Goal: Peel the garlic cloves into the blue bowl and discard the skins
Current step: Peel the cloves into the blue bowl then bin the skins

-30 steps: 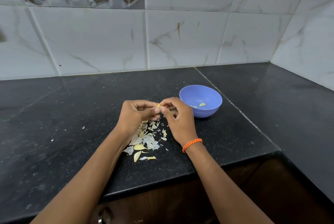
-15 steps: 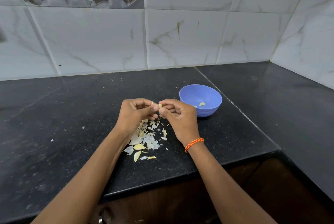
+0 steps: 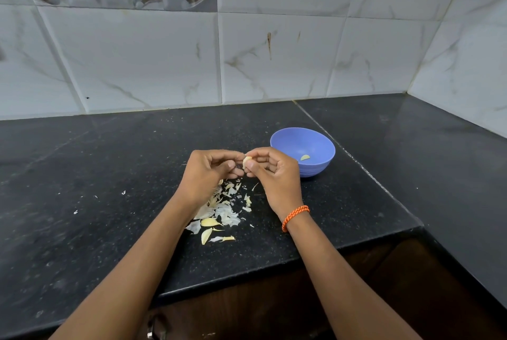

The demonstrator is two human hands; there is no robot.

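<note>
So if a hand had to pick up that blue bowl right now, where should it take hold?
Probably the blue bowl by its right rim, coming from the right. It stands upright and open-topped, that rim is unobstructed, and the right hand crowds its left side. The sloped wall looks harder to grip.

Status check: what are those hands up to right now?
Left hand and right hand both pinch one garlic clove. Blue bowl holds one peeled clove. Skins piled on counter. Nothing in the way.
</note>
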